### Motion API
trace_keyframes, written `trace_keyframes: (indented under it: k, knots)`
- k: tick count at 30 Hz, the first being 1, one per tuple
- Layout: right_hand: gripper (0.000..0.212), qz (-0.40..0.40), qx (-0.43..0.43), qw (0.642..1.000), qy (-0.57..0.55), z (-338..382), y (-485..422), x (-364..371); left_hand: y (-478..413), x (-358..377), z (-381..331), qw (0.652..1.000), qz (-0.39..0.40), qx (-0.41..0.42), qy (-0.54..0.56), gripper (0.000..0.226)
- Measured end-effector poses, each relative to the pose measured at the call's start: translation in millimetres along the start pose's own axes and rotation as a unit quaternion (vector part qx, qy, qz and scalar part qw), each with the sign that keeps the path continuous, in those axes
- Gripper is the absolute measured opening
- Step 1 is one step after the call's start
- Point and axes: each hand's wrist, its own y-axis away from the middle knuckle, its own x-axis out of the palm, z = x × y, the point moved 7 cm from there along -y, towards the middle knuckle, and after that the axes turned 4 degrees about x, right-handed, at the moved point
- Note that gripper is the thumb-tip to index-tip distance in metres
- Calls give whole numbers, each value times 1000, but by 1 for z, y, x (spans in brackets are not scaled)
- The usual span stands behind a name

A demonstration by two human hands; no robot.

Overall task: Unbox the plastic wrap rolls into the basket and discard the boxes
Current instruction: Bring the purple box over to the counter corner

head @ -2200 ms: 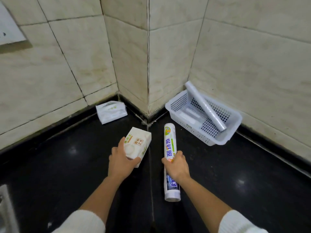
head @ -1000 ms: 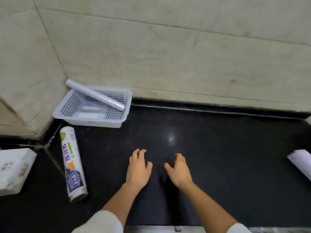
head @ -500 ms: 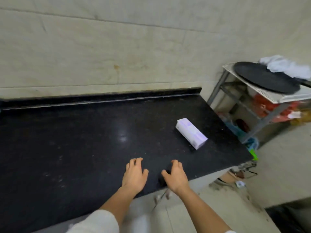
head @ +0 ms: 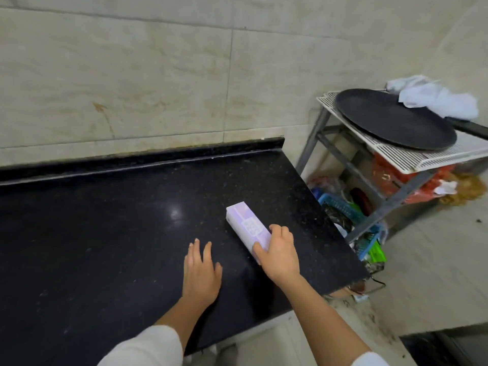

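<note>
A long pale purple plastic wrap box (head: pixel 244 226) lies flat on the black countertop (head: pixel 105 233), near its right end. My right hand (head: pixel 277 253) is closed over the box's near end, thumb on one long side and fingers on the other. The box still rests on the counter. My left hand (head: pixel 200 270) is open, palm down with fingers spread, just left of the box and not touching it. The basket and the other rolls are out of view.
The counter ends at a right edge (head: pixel 330 225) close to the box. Beyond it stands a metal rack (head: pixel 396 157) with a round black pan (head: pixel 393 120) and a white cloth (head: pixel 435 97) on top, and bags and a blue crate underneath.
My view swung right, away from the basket corner, to the counter's right end. My right hand reached forward and closed on the purple box; my left hand stayed open beside it.
</note>
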Motion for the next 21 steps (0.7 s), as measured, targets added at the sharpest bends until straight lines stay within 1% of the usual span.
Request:
trace_keyframes:
  k: [4,8,10,13,17,21]
  knots:
    - [68,47,-30,996,67,5,-33,10,-18,21,0,998,-1,-40,-45,62]
    - [78,114,-46,988,91,5,-52,32,-16,25,-4,993,-27,-55,-102,62]
    - [75,141,-47,986,79,4,-56,40,-14,22,-5,992,-33,-54,-112,67]
    - [67,155,-46,985,52,1,-56,49,-15,21,-6,991,-35,-57,-115,70]
    - [68,154,-56,985,49,-2,-56,52,-17,25,-3,989,-12,-76,-126,63]
    - [65,157,-83,983,49,-2,-54,52,-16,25,0,991,17,-92,-95,62]
